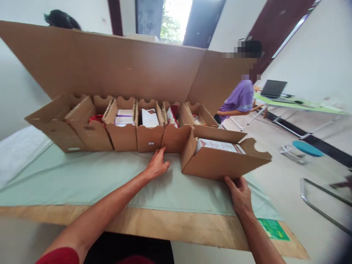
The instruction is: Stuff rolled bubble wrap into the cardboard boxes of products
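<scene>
I have both hands out over the pale green cloth (96,178) that covers most of the wooden table (165,224). My right hand (241,197) is at the lower edge of the nearest cardboard bin (225,163), thumb and fingers set a little apart against it; I cannot tell from here whether they pinch the board. That bin stands at the right end, turned with its long side toward me and set forward of the others, and a white box (220,145) printed "Su-per" lies inside it. My left hand (156,165) is spread, thumb away from the fingers, its fingertips at the foot of the row of bins (123,138); whether they touch I can't make out. The row runs leftward with the bins side by side, some holding white cartons (150,119) and one a red item (96,118). Behind it rises a tall cardboard panel (132,69). Past its right end I see a person in a purple shirt (240,97), then a laptop (275,89) on a farther table (313,106) and a blue stool (308,148).
</scene>
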The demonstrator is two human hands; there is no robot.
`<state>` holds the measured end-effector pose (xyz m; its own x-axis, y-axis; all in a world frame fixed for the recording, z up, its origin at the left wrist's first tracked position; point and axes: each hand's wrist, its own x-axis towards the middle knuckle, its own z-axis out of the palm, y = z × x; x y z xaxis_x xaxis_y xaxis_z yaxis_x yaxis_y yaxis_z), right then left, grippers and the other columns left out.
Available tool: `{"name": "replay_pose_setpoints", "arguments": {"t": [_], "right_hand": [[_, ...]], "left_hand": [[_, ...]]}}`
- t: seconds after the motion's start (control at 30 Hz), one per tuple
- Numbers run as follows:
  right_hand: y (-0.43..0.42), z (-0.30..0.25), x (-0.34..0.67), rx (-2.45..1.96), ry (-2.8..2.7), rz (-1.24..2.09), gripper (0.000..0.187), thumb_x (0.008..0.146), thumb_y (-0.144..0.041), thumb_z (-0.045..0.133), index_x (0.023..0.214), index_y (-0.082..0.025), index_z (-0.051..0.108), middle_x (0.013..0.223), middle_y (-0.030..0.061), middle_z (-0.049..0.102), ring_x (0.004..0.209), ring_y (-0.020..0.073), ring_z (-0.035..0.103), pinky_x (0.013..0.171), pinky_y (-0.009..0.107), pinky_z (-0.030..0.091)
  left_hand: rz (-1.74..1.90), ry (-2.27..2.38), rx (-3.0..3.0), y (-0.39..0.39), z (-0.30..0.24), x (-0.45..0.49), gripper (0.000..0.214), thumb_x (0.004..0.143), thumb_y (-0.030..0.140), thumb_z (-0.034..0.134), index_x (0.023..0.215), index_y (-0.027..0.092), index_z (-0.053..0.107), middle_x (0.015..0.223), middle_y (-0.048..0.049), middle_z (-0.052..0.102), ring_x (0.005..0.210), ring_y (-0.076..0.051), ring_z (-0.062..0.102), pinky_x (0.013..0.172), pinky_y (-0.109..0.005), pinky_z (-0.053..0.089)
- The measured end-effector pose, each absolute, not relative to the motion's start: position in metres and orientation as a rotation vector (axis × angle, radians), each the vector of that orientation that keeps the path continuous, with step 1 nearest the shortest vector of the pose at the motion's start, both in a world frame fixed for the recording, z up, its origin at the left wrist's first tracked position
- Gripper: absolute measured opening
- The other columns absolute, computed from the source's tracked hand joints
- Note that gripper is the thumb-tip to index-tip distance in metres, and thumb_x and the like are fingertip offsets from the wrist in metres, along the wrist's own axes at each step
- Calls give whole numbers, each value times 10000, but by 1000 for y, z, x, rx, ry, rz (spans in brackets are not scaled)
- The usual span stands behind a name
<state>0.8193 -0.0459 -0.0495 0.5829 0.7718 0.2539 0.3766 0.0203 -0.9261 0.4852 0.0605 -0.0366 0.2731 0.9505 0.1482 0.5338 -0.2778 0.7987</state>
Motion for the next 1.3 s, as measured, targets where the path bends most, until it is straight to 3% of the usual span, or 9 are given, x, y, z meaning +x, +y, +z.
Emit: {"name": "replay_pose_setpoints", "arguments": {"t": [0.13, 0.3, 0.43, 0.5, 0.7, 0.9, 1.1, 1.3], "right_hand": [[-41, -53, 822, -1706, -968, 333, 485, 623, -597, 776, 871, -209, 626, 788, 17, 631, 767, 230, 562, 700, 365, 458], [-41, -53, 820, -1683, -979, 345, 527, 637, -621, 763, 918, -196, 628, 853, 36, 659, 816, 238, 578, 757, 388, 462], [-41, -55, 822, -1678, -1002, 328, 522, 659, -640, 748, 910, -199, 622, 826, 29, 649, 792, 228, 564, 740, 379, 448], [-41, -57, 825, -1712, -1008, 317, 514, 666, -648, 747, 892, -202, 625, 806, 26, 646, 781, 228, 561, 724, 374, 441], [-42, -54, 822, -1681, -995, 337, 511, 669, -631, 753, 919, -200, 640, 814, 29, 661, 777, 225, 563, 720, 368, 445], [-46, -42, 814, -1670, -1002, 346, 465, 651, -594, 762, 860, -201, 627, 746, 13, 638, 741, 216, 557, 676, 352, 450], [-47, -35, 811, -1763, -977, 365, 476, 631, -623, 744, 856, -218, 639, 768, 39, 649, 744, 239, 557, 690, 394, 453], [-44, -26, 807, -1866, -933, 365, 437, 558, -623, 751, 781, -268, 627, 748, 71, 641, 724, 280, 544, 680, 468, 449]], "left_hand": [[813, 1373, 1949, 72, -36, 464, 577, 854, 195, 693, 1415, 158, 563, 1403, -151, 620, 1331, -291, 570, 1164, -453, 442], [801, 1353, 2007, 91, -32, 451, 325, 962, 359, 686, 1226, 171, 656, 1276, -100, 668, 1163, -260, 649, 1009, -509, 541], [853, 1372, 2035, 80, -29, 432, 215, 908, 193, 648, 1105, 145, 719, 1042, -96, 721, 972, -230, 688, 907, -414, 570], [889, 1370, 2065, 67, -22, 422, 225, 880, 156, 599, 1054, 149, 741, 970, -95, 718, 901, -226, 685, 868, -394, 569], [842, 1065, 2203, 63, 2, 458, 265, 837, 189, 625, 1061, 225, 761, 1063, -41, 750, 956, -188, 694, 878, -294, 560], [786, 1139, 2140, 100, -1, 489, 322, 838, 175, 554, 1086, 174, 760, 1036, -83, 778, 942, -225, 709, 883, -338, 567], [740, 1255, 2087, 64, -18, 421, 296, 807, 249, 601, 1045, 200, 772, 988, -59, 773, 871, -207, 700, 840, -324, 560], [787, 1490, 1906, 69, -17, 324, 321, 832, 326, 527, 994, 169, 756, 916, -68, 783, 819, -216, 712, 768, -329, 570]]}}
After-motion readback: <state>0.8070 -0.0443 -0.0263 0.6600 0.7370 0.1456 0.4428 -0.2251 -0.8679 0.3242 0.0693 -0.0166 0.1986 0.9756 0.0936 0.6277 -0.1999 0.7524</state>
